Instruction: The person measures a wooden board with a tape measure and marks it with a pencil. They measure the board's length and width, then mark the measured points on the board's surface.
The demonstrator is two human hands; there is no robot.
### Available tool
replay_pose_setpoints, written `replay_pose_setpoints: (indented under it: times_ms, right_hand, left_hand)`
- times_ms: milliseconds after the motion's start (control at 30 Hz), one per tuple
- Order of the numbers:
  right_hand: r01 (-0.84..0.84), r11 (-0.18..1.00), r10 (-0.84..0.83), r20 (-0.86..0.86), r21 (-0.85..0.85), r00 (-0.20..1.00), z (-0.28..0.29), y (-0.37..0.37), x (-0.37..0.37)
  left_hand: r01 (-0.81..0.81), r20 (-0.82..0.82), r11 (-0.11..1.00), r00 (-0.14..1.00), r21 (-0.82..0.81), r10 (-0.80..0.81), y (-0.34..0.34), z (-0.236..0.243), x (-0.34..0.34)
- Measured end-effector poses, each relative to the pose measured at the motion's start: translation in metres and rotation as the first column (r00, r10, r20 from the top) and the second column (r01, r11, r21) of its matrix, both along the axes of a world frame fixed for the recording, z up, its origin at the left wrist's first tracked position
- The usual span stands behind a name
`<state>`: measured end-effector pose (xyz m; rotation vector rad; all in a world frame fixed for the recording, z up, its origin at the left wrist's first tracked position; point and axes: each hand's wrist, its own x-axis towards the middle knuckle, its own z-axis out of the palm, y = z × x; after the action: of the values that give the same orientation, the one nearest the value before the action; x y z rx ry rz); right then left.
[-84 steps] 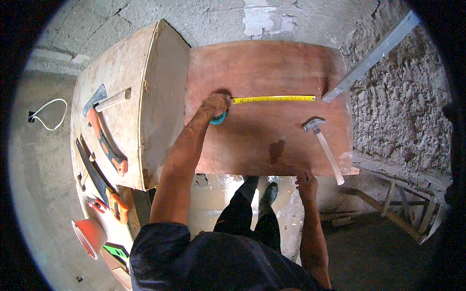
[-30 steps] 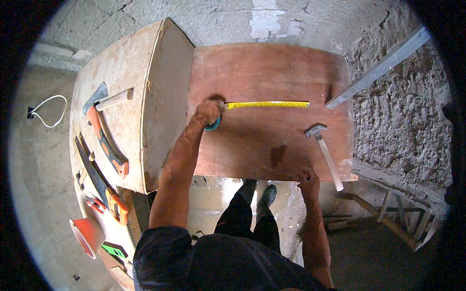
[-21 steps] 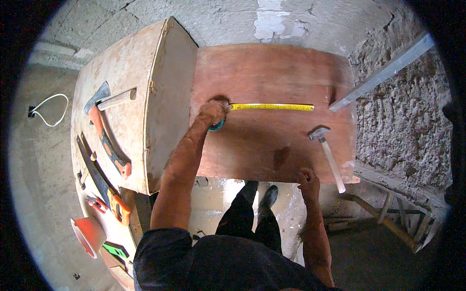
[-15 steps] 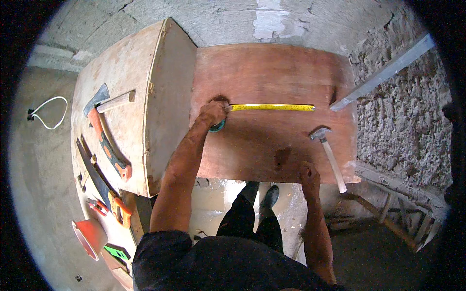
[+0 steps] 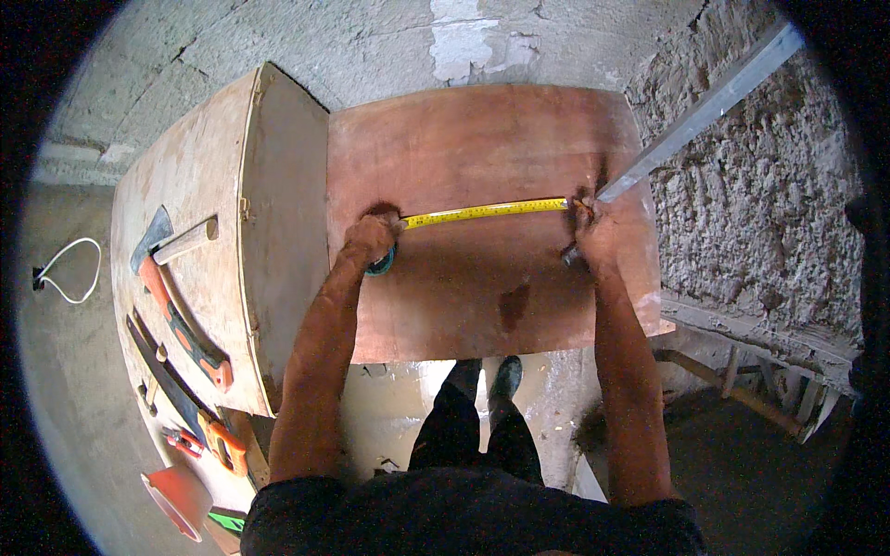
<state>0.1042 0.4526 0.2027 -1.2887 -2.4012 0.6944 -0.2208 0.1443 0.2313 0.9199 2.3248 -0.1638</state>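
Observation:
My left hand (image 5: pixel 374 237) is closed around the green case of a tape measure (image 5: pixel 381 263), near the left side of a reddish-brown wooden board (image 5: pixel 436 324). From it the yellow tape blade (image 5: pixel 487 212) runs rightward across the board, tilting slightly up. At the blade's far right end is my right hand (image 5: pixel 595 237), its fingers pinched at the tip. Just below those fingers the metal head of a hammer (image 5: pixel 569 254) shows; its handle is hidden by my right hand and forearm.
A pale wooden box (image 5: pixel 287 232) borders the board on the left, bearing a hatchet (image 5: pixel 176 306), a wooden-handled tool (image 5: pixel 187 241) and a handsaw (image 5: pixel 222 448). An orange-red cone-shaped container (image 5: pixel 178 500) stands lower left. A grey bar (image 5: pixel 705 111) slants onto the board beside a rough wall (image 5: pixel 751 204).
My right hand has moved up from the board's front edge to the tape blade's end, now covering much of the hammer. The view has shifted; my left hand still holds the tape measure.

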Motion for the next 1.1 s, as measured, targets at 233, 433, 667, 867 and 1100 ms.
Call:
replay_pose_setpoints:
  times_ms: [233, 433, 667, 867, 1100]
  right_hand:
    - [0.005, 0.994, -0.014, 0.075, 0.108, 0.997, -0.008, -0.013, -0.003]
    - [-0.034, 0.973, 0.026, 0.039, 0.230, 0.999, -0.010, -0.017, -0.010]
    - [-0.081, 0.978, 0.071, 0.057, 0.191, 0.996, -0.004, -0.021, -0.010]
    - [-0.146, 0.941, 0.140, 0.042, 0.305, 0.989, -0.017, -0.018, -0.009]
    - [-0.214, 0.932, 0.194, 0.094, 0.293, 0.976, -0.037, -0.005, -0.002]
  left_hand:
    - [-0.035, -0.036, 0.993, 0.999, 0.114, 0.039, -0.003, 0.004, 0.003]
    - [-0.059, 0.031, 0.994, 0.998, 0.087, 0.056, -0.003, -0.004, 0.000]
    - [-0.022, -0.006, 0.999, 1.000, 0.044, 0.023, 0.000, -0.002, 0.002]
    - [0.025, -0.014, 1.000, 1.000, -0.017, -0.025, 0.000, -0.003, -0.001]
    - [-0.013, 0.033, 0.999, 0.999, 0.042, 0.012, -0.002, 0.000, -0.001]
